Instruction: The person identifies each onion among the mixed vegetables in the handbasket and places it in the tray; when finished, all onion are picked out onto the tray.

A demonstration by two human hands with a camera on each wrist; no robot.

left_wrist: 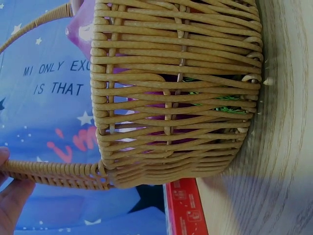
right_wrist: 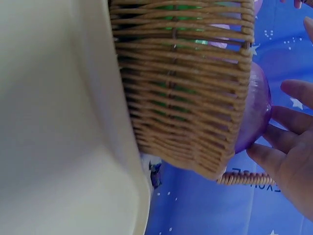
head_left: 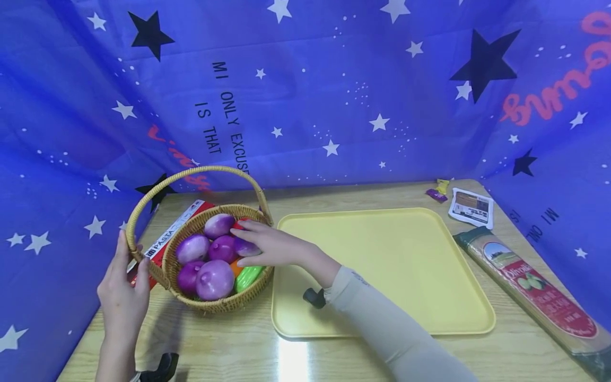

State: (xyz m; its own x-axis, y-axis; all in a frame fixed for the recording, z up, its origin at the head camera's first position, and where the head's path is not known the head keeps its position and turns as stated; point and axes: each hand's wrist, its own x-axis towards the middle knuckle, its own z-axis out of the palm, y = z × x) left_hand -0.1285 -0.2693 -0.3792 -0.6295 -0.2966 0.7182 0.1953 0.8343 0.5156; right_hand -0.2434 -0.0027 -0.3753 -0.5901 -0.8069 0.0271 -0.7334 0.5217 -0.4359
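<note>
A round wicker basket (head_left: pixel 224 303) with a tall arched handle (head_left: pixel 200 170) stands on the table, filled with purple onions (head_left: pixel 215 280), purple-and-white vegetables (head_left: pixel 192 248), something orange and a ridged green vegetable (head_left: pixel 249 277). At the handle's left side, my left hand (head_left: pixel 125 297) grips it between thumb and fingers; the left wrist view shows those fingers (left_wrist: pixel 17 196) around the wicker. My right hand (head_left: pixel 281 246) reaches over the basket's right side, fingers spread. In the right wrist view its fingertips touch a smooth purple vegetable (right_wrist: pixel 255 110) standing above the rim. A red item is partly hidden behind it.
A yellow tray (head_left: pixel 382 276) lies right of the basket, close to its rim. Behind the basket is a red-and-white pasta box (head_left: pixel 174 233). Farther right are a long pasta bag (head_left: pixel 539 292), a white packet (head_left: pixel 471 207) and small wrapped sweets (head_left: pixel 438 192). Blue starry cloth (head_left: pixel 324 95) surrounds the table.
</note>
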